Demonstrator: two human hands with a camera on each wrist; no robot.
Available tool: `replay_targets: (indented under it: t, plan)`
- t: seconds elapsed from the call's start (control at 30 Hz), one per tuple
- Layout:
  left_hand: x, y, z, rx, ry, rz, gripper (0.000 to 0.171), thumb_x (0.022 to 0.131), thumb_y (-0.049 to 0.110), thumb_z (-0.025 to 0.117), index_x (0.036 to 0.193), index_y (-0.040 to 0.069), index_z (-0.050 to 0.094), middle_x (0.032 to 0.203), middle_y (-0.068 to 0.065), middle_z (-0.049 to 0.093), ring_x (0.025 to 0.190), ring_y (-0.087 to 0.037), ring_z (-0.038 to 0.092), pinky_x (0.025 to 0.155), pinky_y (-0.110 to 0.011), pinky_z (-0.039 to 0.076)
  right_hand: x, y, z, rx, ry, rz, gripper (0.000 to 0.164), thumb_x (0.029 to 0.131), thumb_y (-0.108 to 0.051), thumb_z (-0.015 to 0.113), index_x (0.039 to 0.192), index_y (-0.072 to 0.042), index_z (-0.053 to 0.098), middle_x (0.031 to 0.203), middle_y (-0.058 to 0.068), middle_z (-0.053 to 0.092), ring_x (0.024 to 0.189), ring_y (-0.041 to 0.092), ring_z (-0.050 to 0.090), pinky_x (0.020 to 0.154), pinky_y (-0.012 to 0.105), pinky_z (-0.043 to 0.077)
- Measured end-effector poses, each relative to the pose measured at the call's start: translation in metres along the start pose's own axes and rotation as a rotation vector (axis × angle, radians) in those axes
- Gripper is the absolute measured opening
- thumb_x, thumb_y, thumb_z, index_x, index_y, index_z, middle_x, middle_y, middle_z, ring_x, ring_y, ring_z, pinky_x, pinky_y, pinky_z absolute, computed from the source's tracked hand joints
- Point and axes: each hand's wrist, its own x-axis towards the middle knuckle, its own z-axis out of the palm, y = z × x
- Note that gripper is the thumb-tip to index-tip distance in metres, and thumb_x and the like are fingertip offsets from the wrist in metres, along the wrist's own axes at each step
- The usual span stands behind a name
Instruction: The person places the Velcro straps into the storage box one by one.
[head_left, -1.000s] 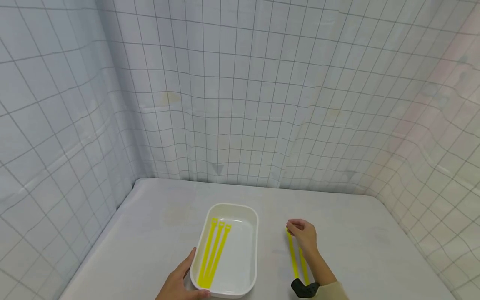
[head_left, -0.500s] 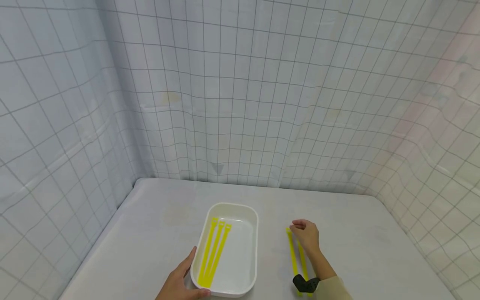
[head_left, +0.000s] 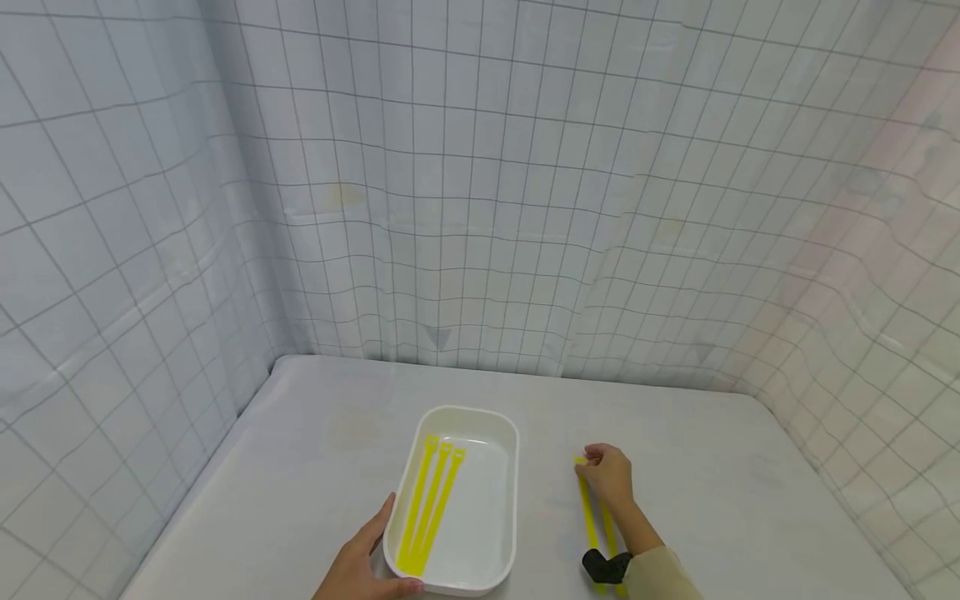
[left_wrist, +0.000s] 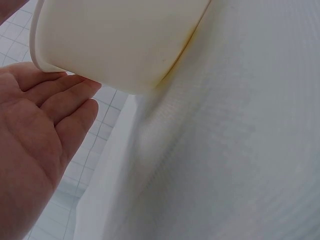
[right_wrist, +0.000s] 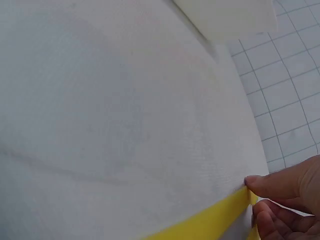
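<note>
A white rectangular tray stands on the table, with 3 yellow cable straps with slotted heads lying along its left side. My left hand holds the near left corner of the tray, thumb at the near end and fingers along the side. In the left wrist view, those fingers touch the tray's outer wall. Right of the tray, my right hand pinches the far end of a yellow cable strap. Close up, its thumb and fingers meet at the strap's end. Another yellow strap lies beside it, partly under my hand and wrist.
The white-covered table ends at a back edge below a white gridded curtain. More gridded curtain hangs at the left and right. A black wrist mount sits over the near ends of the loose straps.
My right hand shifts slightly right, then returns left and its fingertips close on the left loose strap's far end. My left hand stays on the tray.
</note>
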Motion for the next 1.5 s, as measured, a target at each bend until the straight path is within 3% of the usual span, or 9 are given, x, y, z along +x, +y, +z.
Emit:
replay_targets:
  t: [0.17, 0.33, 0.73, 1.17, 1.5]
  plan:
    - [0.0002, 0.0011, 0.001, 0.023, 0.01, -0.023, 0.114, 0.058, 0.04, 0.085, 0.145, 0.003, 0.021, 0.143, -0.018, 0.032, 0.127, -0.041, 0.032, 0.094, -0.061, 0.032, 0.0035, -0.0003, -0.0019, -0.03, -0.045, -0.036, 0.024, 0.071, 0.004, 0.073, 0.092, 0.01, 0.063, 0.081, 0.01, 0.062, 0.073, 0.021, 0.057, 0.066, 0.036, 0.051]
    - [0.0011, -0.0001, 0.0015, 0.018, 0.01, -0.023, 0.115, 0.057, 0.039, 0.085, 0.145, 0.003, 0.021, 0.144, -0.018, 0.032, 0.128, -0.041, 0.031, 0.094, -0.061, 0.031, 0.0068, 0.0006, -0.005, -0.029, -0.078, -0.015, 0.023, 0.07, 0.003, 0.074, 0.09, 0.01, 0.064, 0.077, 0.008, 0.061, 0.069, 0.019, 0.055, 0.062, 0.032, 0.05]
    - [0.0014, -0.0021, 0.0021, 0.0, 0.011, -0.006, 0.114, 0.057, 0.037, 0.085, 0.145, 0.003, 0.021, 0.143, -0.018, 0.033, 0.127, -0.039, 0.032, 0.095, -0.058, 0.033, 0.0064, 0.0032, -0.0062, -0.054, -0.077, 0.025, 0.017, 0.071, -0.002, 0.075, 0.081, 0.005, 0.063, 0.071, 0.006, 0.058, 0.063, 0.017, 0.052, 0.055, 0.029, 0.047]
    - [0.0005, -0.0019, -0.0001, 0.016, 0.012, 0.012, 0.114, 0.058, 0.035, 0.086, 0.145, 0.003, 0.021, 0.142, -0.02, 0.034, 0.126, -0.038, 0.035, 0.094, -0.057, 0.035, 0.0014, 0.0005, -0.006, -0.053, -0.066, -0.036, 0.014, 0.072, -0.003, 0.075, 0.075, 0.003, 0.062, 0.067, 0.004, 0.057, 0.06, 0.016, 0.052, 0.052, 0.027, 0.046]
    - [0.0009, -0.0006, 0.0007, 0.028, 0.011, 0.014, 0.113, 0.059, 0.035, 0.085, 0.145, 0.002, 0.021, 0.142, -0.02, 0.033, 0.126, -0.039, 0.034, 0.094, -0.058, 0.034, 0.0024, 0.0049, -0.0075, -0.03, -0.068, -0.02, 0.012, 0.074, -0.004, 0.074, 0.075, 0.003, 0.064, 0.067, 0.004, 0.058, 0.059, 0.015, 0.052, 0.051, 0.027, 0.046]
